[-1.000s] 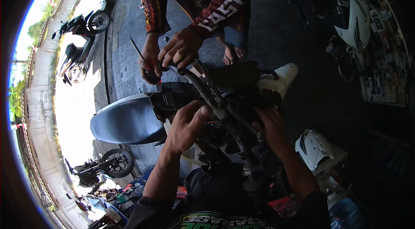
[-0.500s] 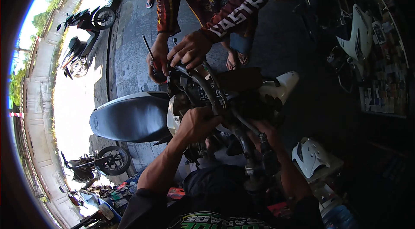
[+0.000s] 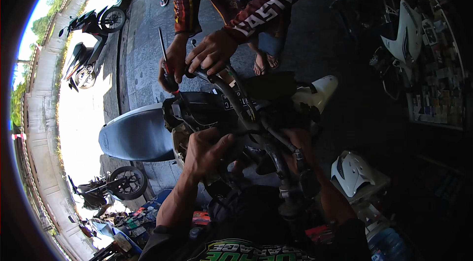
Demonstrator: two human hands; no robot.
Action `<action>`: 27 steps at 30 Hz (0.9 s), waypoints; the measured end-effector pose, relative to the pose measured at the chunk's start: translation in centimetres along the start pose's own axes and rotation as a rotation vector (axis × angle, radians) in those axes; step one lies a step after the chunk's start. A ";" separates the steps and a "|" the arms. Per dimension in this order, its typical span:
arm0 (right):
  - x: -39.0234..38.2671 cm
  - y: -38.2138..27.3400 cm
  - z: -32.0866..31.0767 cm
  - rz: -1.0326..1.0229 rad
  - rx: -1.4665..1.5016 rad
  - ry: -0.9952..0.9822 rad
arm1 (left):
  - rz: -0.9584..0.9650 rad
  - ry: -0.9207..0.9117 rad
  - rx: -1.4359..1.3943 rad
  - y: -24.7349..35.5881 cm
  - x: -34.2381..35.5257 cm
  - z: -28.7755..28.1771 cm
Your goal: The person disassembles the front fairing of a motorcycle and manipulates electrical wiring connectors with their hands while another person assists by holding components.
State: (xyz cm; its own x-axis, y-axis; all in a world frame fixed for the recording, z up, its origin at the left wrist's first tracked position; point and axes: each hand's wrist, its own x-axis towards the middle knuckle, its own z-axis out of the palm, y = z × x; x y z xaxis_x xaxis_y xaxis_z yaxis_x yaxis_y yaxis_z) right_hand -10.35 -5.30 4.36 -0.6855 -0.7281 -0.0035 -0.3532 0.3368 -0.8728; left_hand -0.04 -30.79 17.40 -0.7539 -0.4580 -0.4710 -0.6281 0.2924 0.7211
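Note:
A partly stripped scooter stands crosswise before me, its bare handlebar (image 3: pixel 241 106) running from the co-worker's side down toward my chest. My left hand (image 3: pixel 207 151) is closed at the edge of a body panel (image 3: pixel 178 145), dark inside with a pale rim, between the seat and the handlebar. In shadow beyond the handlebar is my right hand (image 3: pixel 299 140), its fingers hidden among dark parts. Opposite, a co-worker's hand (image 3: pixel 170 66) holds a screwdriver (image 3: pixel 162 42) with a red handle and its shaft pointing up. The co-worker's other hand (image 3: pixel 213 51) rests on the handlebar's far end.
The scooter's long black seat (image 3: pixel 135 133) extends left, its white front fender (image 3: pixel 320 92) right. A white fairing (image 3: pixel 352 172) lies at the lower right. Parked motorbikes (image 3: pixel 111 20) stand at the left by the bright outside. Loose parts (image 3: pixel 143 216) are spread at the lower left.
My left hand has moved left, away from the handlebar, and the body panel has shifted left with it. My right hand stays about where it was.

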 end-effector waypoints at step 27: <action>2.0 -1.9 -7.9 0.315 -0.266 -0.460 | -0.124 0.033 0.070 -1.0 -1.3 2.1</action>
State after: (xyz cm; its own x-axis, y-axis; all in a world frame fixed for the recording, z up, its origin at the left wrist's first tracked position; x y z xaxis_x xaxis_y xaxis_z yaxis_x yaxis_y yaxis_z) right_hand -16.12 -2.68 9.92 -0.4592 -0.7321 -0.5032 -0.3657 0.6720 -0.6439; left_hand 1.19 -28.74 16.27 -0.6638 -0.5214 -0.5362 -0.7287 0.2896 0.6206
